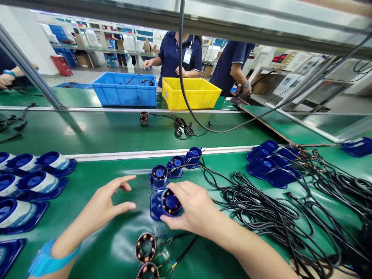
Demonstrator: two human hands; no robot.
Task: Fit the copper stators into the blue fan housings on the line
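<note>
My right hand (193,205) is wrapped round a blue motor housing (157,204) with a ring of copper coils showing in its round opening. To its left my left hand (109,199) hovers with thumb and fingers apart and nothing between them; a blue band circles that wrist. Just behind the held housing stands another blue housing with coils (159,174), and two similar ones follow in a slanting row. Nearer me lie two loose copper-wound stators (145,248), the closer one cut off by the frame's bottom edge, with wires running right.
Labelled blue housings (42,182) stand in rows at left. Coiled black cables (255,205) and more blue housings (273,162) cover the right. Across the conveyor (116,131) are a blue bin (124,91), a yellow bin (192,95) and co-workers. A cable (203,126) hangs overhead.
</note>
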